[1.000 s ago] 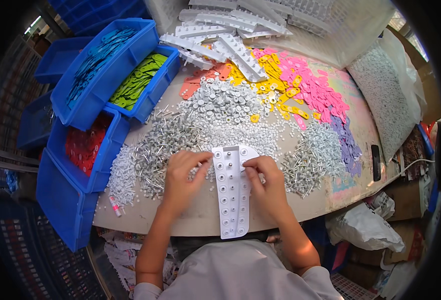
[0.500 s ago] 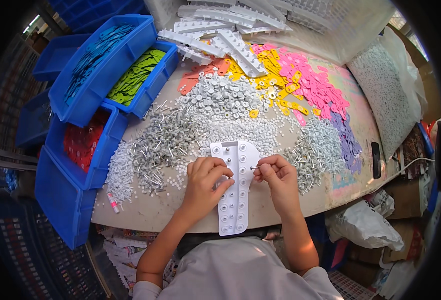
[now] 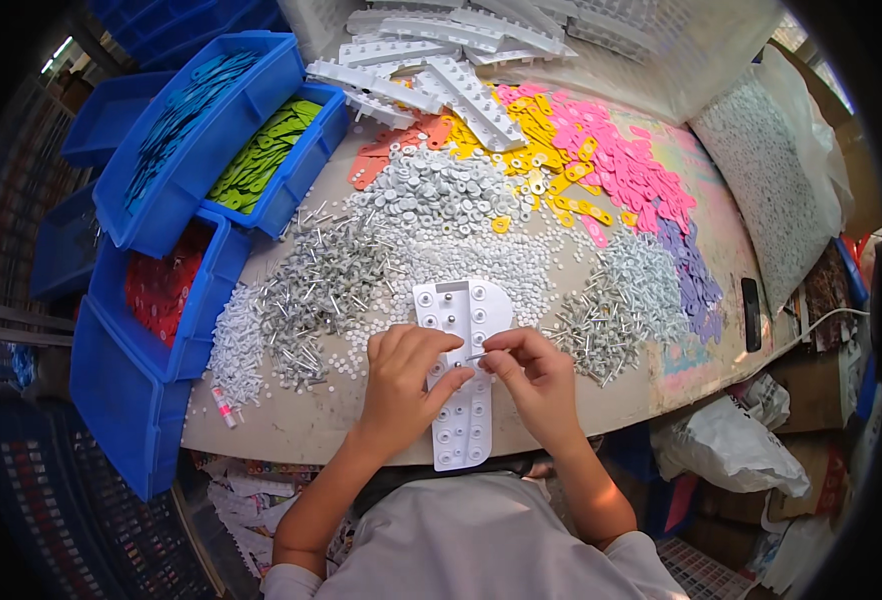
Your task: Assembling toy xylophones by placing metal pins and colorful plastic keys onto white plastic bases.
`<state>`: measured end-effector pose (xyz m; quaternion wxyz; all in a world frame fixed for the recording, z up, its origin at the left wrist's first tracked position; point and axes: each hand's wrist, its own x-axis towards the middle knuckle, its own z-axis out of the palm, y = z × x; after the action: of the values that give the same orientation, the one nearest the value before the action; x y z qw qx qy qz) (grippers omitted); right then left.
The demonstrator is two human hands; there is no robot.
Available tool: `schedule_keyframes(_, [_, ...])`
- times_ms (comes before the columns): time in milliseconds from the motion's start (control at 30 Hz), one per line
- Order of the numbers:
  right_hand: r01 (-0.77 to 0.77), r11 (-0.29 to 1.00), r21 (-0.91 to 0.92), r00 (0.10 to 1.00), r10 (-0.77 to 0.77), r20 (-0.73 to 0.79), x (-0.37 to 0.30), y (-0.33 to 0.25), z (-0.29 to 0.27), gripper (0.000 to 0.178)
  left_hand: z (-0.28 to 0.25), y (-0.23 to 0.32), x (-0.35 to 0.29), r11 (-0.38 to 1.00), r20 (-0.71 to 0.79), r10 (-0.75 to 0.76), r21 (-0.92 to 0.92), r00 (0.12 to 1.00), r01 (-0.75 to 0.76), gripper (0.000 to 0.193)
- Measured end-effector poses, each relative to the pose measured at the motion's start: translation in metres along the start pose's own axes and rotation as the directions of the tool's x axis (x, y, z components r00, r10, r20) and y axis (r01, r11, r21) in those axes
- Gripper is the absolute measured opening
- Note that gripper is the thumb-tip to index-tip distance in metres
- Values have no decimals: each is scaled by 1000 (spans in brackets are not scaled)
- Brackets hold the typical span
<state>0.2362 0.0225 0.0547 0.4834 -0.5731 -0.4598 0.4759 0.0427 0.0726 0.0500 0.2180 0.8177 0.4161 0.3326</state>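
A long white plastic board (image 3: 480, 420) with two rows of round sockets lies upright before me, its near end over the table edge. Several sockets near its far end hold metal studs. My left hand (image 3: 398, 382) rests across the board's left side, thumb and forefinger apart with a small metal stud between them on the board. In a pinch of thumb and forefinger, my right hand (image 3: 535, 386) has a thin metal pin (image 3: 475, 357) over the board's middle, close to the left fingertips. Whether the pin touches a socket cannot be made out.
Metal pins (image 3: 326, 270) heap at left, another pin pile (image 3: 606, 325) at right. White discs (image 3: 441, 190) and pink (image 3: 626, 170), yellow and purple tags spread beyond. Blue bins (image 3: 201, 140) stand left, white strips (image 3: 471, 100) far, a clear bag (image 3: 771, 170) right.
My right hand has moved left with the pin, from the board's right edge to over its middle. The left thumb and forefinger have spread slightly.
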Motion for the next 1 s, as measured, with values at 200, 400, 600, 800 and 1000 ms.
schedule_keyframes(200, [140, 973, -183, 990, -137, 28, -6, -14, 13, 13, -3, 1, -3, 949, 32, -52, -311, 998, 59, 14])
schedule_keyframes(400, [67, 997, -45, 997, -68, -23, -10, -6, 16, 24, -11, 2, -5, 951, 10, -39, -306, 999, 40, 9])
schedule_keyframes(600, [118, 968, -221, 992, -108, 59, -10, -10, 15, 18, -14, 1, -5, 957, 19, -15, -290, 1000, 20, 10])
schedule_keyframes(800, [203, 949, -241, 978, -184, 102, -9, -15, 16, 15, -11, 1, -7, 942, -15, -72, -330, 997, 62, 9])
schedule_keyframes(1000, [161, 980, -118, 987, -159, 23, -11, -11, 21, 12, -11, 1, -7, 936, 2, -88, -343, 996, 84, 8])
